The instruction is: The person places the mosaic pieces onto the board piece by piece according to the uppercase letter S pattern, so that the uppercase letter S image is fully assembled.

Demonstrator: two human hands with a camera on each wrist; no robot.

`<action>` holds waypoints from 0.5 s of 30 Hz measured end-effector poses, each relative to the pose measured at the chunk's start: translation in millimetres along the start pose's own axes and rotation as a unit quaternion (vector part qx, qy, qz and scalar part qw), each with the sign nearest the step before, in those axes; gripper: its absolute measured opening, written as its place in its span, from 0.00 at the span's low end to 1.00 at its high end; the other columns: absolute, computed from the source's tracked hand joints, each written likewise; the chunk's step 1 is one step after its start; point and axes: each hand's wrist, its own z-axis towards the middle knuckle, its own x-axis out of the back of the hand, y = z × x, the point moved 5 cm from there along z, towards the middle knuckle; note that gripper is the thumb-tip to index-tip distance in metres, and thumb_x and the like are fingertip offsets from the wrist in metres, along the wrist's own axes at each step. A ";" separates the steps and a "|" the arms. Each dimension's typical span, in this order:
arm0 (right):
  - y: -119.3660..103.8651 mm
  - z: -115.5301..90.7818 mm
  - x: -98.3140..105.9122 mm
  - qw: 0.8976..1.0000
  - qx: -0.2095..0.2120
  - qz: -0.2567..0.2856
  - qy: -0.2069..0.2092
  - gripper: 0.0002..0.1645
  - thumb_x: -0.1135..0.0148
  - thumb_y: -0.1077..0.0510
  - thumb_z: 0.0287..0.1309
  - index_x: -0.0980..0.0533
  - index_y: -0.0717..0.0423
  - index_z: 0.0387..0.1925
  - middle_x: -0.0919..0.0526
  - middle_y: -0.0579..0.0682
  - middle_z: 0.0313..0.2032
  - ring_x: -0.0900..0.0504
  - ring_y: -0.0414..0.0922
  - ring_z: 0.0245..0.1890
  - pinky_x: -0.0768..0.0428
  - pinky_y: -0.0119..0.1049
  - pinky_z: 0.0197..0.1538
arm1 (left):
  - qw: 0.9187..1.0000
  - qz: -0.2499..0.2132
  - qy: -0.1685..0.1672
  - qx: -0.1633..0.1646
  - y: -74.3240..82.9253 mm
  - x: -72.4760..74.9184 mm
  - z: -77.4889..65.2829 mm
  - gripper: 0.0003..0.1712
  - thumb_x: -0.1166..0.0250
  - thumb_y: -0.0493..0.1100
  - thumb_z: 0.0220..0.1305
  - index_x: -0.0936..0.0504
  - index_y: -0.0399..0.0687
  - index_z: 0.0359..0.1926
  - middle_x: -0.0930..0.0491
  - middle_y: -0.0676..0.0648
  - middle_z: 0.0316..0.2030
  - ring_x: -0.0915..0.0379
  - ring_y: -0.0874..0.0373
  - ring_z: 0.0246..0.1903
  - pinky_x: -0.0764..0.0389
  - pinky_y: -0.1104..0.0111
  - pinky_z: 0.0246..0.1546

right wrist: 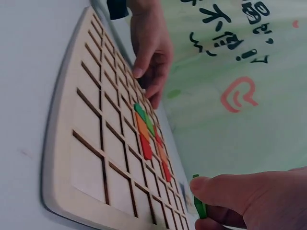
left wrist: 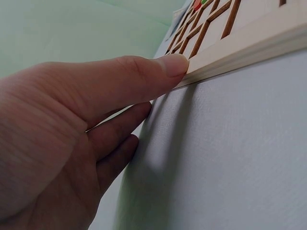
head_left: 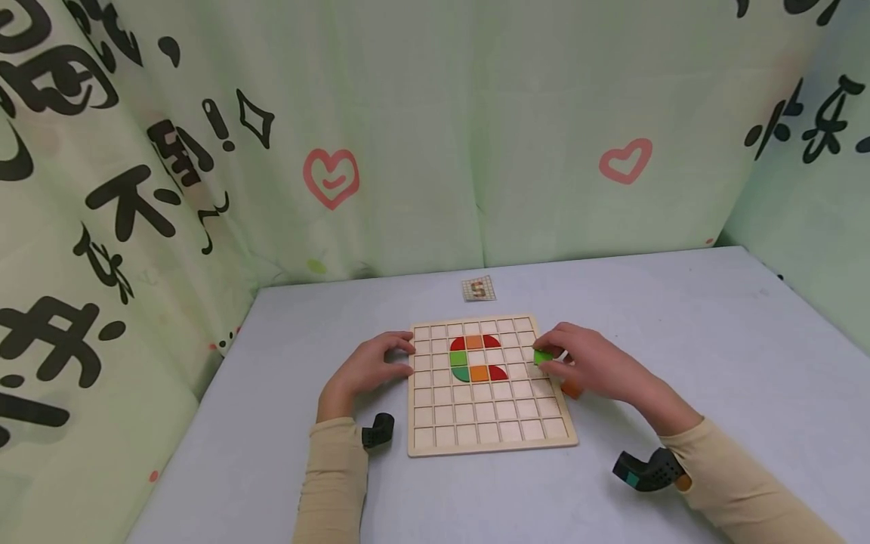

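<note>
A wooden grid board (head_left: 489, 434) lies on the table with coloured tiles in several of its cells: red quarter-rounds (head_left: 498, 372), orange squares (head_left: 473, 342), a light green square (head_left: 458, 358) and a darker green quarter-round (head_left: 461, 373). Over the board's right side, my right hand (head_left: 591, 363) pinches a green tile (head_left: 542, 357) between thumb and fingers. My left hand (head_left: 370, 370) rests at the board's left edge, its thumb (left wrist: 172, 65) touching the rim and its fingers extended. An orange piece (head_left: 572, 389) sits beside the board under the right hand, partly covered by it.
Behind the board lies a small patterned card (head_left: 479, 289) with a gridded picture. The white-covered table (head_left: 285, 332) meets a pale green curtain (head_left: 408, 151) at its far side. Black wrist devices (head_left: 649, 470) are worn on both forearms.
</note>
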 end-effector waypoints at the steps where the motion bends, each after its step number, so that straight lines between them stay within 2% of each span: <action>1: -1.9 0.5 -4.3 1.000 0.002 -0.001 -0.009 0.16 0.32 0.60 0.60 0.18 0.61 0.49 0.18 0.48 0.42 0.20 0.44 0.43 0.17 0.39 0.45 | 1.000 -0.001 0.000 -0.001 0.1 0.3 -0.1 0.15 0.28 0.38 0.60 0.16 0.46 0.49 0.27 0.47 0.68 0.39 0.47 0.73 0.37 0.53 0.74; 8: -17.3 4.0 -29.5 0.998 0.034 -0.028 -0.041 0.15 0.29 0.58 0.58 0.17 0.56 0.47 0.19 0.44 0.41 0.24 0.39 0.38 0.20 0.30 0.40 | 1.000 -0.006 -0.004 0.001 0.0 0.1 -0.4 0.15 0.29 0.38 0.61 0.17 0.46 0.49 0.28 0.47 0.69 0.40 0.47 0.73 0.37 0.53 0.74; 15: -30.5 7.4 -40.4 0.996 0.061 -0.050 -0.043 0.13 0.28 0.59 0.56 0.16 0.55 0.44 0.19 0.44 0.40 0.24 0.39 0.38 0.20 0.32 0.41 | 1.000 -0.002 -0.002 -0.003 1.1 0.9 -0.1 0.15 0.28 0.38 0.60 0.17 0.45 0.49 0.28 0.47 0.69 0.39 0.47 0.73 0.37 0.53 0.74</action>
